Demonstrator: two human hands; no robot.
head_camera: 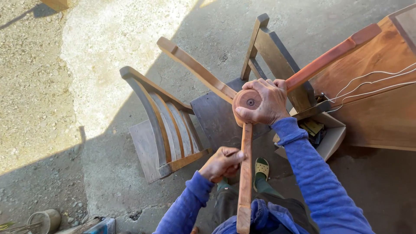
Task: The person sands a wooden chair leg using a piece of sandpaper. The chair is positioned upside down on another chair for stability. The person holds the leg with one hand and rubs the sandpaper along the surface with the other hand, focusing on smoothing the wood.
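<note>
I hold up a wooden three-legged piece: a round reddish hub (247, 103) with three curved legs spreading from it. My right hand (266, 102) is wrapped over the hub from the right side. My left hand (222, 163) is closed against the lower leg (245, 173), which points toward my lap. A second leg (195, 69) reaches up-left, the third leg (329, 56) up-right. Both sleeves are blue.
Two wooden chairs stand on the concrete below: a slat-back chair (162, 130) at left and a dark chair (273, 60) behind the hub. A wooden cabinet (377, 99) with white wires lies at right, an open cardboard box (325, 134) beside it. My green shoe (261, 168) shows below.
</note>
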